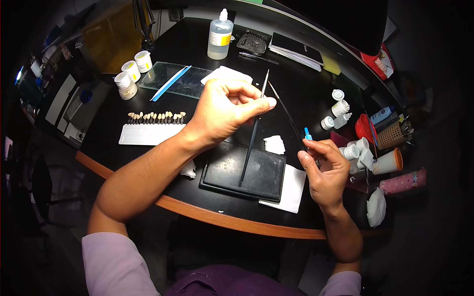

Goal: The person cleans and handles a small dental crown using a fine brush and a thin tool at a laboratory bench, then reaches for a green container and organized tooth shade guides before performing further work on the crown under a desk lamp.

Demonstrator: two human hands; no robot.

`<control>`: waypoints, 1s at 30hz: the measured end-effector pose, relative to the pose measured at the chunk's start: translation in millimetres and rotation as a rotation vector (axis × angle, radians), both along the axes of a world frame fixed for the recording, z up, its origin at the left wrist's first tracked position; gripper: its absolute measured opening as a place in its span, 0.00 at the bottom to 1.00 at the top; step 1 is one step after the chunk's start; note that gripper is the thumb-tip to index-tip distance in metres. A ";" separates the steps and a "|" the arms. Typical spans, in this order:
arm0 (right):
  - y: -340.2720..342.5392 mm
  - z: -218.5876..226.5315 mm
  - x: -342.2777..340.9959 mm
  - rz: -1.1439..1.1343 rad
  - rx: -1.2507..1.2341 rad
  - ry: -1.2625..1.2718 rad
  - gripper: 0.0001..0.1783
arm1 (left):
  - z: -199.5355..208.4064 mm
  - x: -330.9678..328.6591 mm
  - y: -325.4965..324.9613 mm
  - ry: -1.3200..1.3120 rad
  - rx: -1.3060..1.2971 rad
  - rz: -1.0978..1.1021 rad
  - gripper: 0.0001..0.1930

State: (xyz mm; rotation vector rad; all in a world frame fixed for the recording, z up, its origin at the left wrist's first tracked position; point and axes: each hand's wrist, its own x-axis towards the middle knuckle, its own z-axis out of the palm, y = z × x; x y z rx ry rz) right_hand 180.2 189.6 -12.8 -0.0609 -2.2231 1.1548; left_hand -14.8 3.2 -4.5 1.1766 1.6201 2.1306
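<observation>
My left hand [219, 108] is raised over the middle of the desk. Thumb and fingers pinch a slim tool [252, 140] with a dark shaft and a silver pointed end, tilted with the point upward. To the right, my right hand [326, 170] grips a thin dark stick [286, 106] that slants up and left, its far end close to the silver point. Below the hands lies a flat black box [232, 167] with a worn lid. A small blue tip [307, 134] shows beside my right fingers; whether it belongs to the stick, I cannot tell.
A tooth shade guide [150, 134], white jars [131, 71] and a glass slab [165, 74] bearing a blue-and-white strip stand left. A clear bottle [220, 37] is at the back. Small bottles [340, 107], a red bowl [364, 129] and crumpled tissue [274, 144] lie right.
</observation>
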 end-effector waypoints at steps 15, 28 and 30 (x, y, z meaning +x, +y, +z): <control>-2.4 1.0 -2.4 0.016 -0.002 -0.013 0.14 | 4.1 3.2 -3.2 -0.153 -0.067 -0.042 0.08; -7.1 -0.5 5.0 0.001 -0.162 -0.055 0.16 | 7.6 11.5 -3.9 -0.226 -0.085 -0.116 0.11; -6.3 -0.3 7.1 0.025 -0.137 -0.057 0.18 | 8.6 11.6 -3.4 -0.224 -0.093 -0.129 0.11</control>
